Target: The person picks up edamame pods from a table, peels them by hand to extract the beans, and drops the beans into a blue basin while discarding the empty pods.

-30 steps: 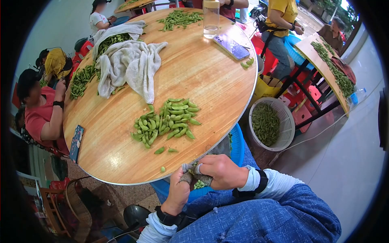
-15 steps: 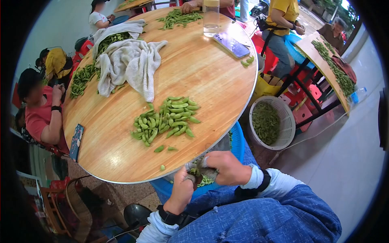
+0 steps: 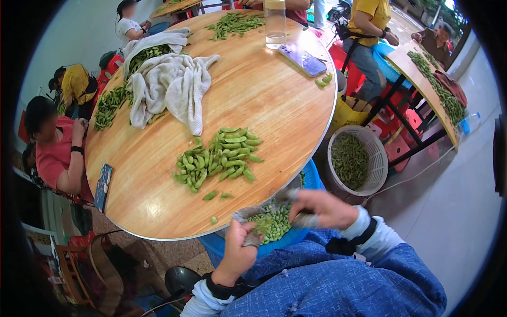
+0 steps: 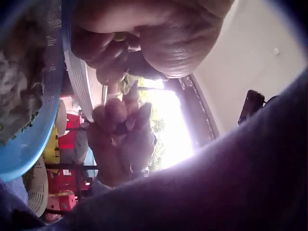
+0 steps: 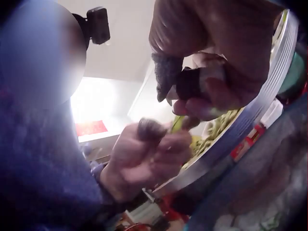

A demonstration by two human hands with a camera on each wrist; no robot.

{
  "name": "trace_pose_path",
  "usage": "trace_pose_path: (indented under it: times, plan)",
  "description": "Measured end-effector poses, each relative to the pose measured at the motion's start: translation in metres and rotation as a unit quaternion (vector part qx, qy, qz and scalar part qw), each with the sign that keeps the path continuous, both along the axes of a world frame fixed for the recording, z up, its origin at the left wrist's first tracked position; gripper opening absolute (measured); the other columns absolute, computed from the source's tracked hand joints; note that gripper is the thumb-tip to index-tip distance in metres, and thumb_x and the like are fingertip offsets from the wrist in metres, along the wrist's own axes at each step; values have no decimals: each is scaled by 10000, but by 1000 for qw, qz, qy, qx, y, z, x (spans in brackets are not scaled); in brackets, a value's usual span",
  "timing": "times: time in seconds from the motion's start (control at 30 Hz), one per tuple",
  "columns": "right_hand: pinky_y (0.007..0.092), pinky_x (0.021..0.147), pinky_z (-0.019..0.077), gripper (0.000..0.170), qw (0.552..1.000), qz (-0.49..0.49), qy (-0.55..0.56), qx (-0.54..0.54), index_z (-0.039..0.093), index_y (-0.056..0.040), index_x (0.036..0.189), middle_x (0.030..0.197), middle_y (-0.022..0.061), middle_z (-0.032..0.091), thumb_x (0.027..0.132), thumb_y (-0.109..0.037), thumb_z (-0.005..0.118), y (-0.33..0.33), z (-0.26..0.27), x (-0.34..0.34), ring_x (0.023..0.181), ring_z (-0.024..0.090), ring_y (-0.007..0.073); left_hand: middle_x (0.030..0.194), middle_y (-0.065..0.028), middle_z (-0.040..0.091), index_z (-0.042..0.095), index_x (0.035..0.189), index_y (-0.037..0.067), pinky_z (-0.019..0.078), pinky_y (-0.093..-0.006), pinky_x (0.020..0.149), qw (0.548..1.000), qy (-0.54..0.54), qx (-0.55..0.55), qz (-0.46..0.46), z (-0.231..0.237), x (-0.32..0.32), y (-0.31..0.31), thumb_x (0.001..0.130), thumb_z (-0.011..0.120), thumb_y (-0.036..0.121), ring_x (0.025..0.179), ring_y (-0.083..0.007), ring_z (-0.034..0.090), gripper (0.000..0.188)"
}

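My left hand (image 3: 238,249) pinches a green soybean pod (image 5: 178,124) between thumb and forefinger, over a blue basin (image 3: 312,177) at the table's edge. Shelled green beans (image 3: 275,228) lie in that basin below the hands. To the right, my right hand (image 3: 328,210) is blurred, its thumb and forefinger spread apart with nothing visible between them. Grey covers (image 5: 166,77) sit on thumb and forefinger of both hands. On the table in front lies a pile of whole pods (image 3: 232,153), with two loose pods and a single bean nearer the edge.
The round wooden table (image 3: 264,100) carries a pale towel (image 3: 169,87) over more pods, a bottle (image 3: 275,26), a phone (image 3: 302,59) and a dark narrow box (image 3: 103,186). At right stands a white basket (image 3: 376,158) of pods. Other people sit around the tables.
My hands were close together at the pod; the right hand has drawn away to the right, and the left stays near its place. More shelled beans in the basin show between them.
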State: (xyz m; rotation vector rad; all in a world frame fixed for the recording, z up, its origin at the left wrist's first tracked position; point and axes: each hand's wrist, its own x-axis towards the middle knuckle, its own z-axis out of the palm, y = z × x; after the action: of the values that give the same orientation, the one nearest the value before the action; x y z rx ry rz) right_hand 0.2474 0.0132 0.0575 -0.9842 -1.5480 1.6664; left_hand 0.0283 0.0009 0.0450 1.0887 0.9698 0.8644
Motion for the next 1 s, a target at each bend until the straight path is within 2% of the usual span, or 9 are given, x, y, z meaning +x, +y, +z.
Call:
trace_pose_path:
  times: [0.1,0.2,0.33,0.5,0.6,0.73,0.8,0.93,1.0]
  plan:
    - [266,752,448,337,996,25,83,3,520,-20,1148,869,46,618,821,-65,588,-2,-10,-36,825,540,85,1082,-87,529,281,1257,-4,409,-225,764,992,23,96,-78,-13,7,0,721,439,-75,910,-121,513,564]
    - [261,763,447,258,999,11,37,24,566,-13,1079,906,35,623,827,-66,582,-3,-20,-28,839,543,89,1096,-101,513,301,1233,-33,395,-223,765,988,106,20,-108,-17,-4,-1,690,447,-97,918,-120,499,565]
    - [242,764,449,217,990,-95,101,-41,580,21,1029,910,60,627,825,-52,577,2,-10,5,834,540,70,1064,-87,505,315,1226,-40,387,-207,751,995,68,12,-74,-4,-7,-1,702,432,-100,893,-113,489,540]
    - [218,686,432,446,994,33,49,-97,430,5,1225,823,-2,582,824,-101,596,-10,-17,-7,756,515,58,1065,-55,480,302,1246,-25,387,-206,706,996,22,46,-76,-12,9,-3,724,406,-105,846,-105,481,538]
    - [235,689,435,397,984,-2,159,-82,471,-8,1174,849,27,601,818,-117,609,-10,-25,-32,773,520,67,1127,-57,443,263,1274,0,393,-218,716,994,-20,4,-107,-13,15,-3,744,395,-98,870,-110,476,555]
    - [244,693,440,290,994,35,63,-77,519,2,1070,857,28,607,815,-103,608,-5,-30,-33,777,522,76,1168,-66,411,207,1311,35,403,-245,823,992,2,8,-127,-21,5,0,772,419,-92,1000,-138,465,593]
    - [246,693,441,237,996,61,5,-57,539,12,1014,853,23,608,813,-95,608,-4,-39,-32,777,521,77,1167,-69,413,201,1316,38,399,-252,845,991,19,25,-132,-28,4,-1,763,435,-98,1023,-145,463,615]
    - [246,696,442,187,993,42,71,-85,557,25,962,838,24,610,820,-91,595,-6,-31,-32,774,518,76,1149,-73,411,184,1325,43,405,-253,809,987,20,0,-158,-26,8,-5,740,468,-108,989,-144,466,667]
    - [250,704,445,168,995,45,59,-68,568,23,948,834,26,610,825,-90,589,-5,-30,-30,780,522,78,993,-76,498,263,1180,-11,415,-237,754,991,16,5,-134,-19,12,-5,777,498,-58,892,-128,502,469]
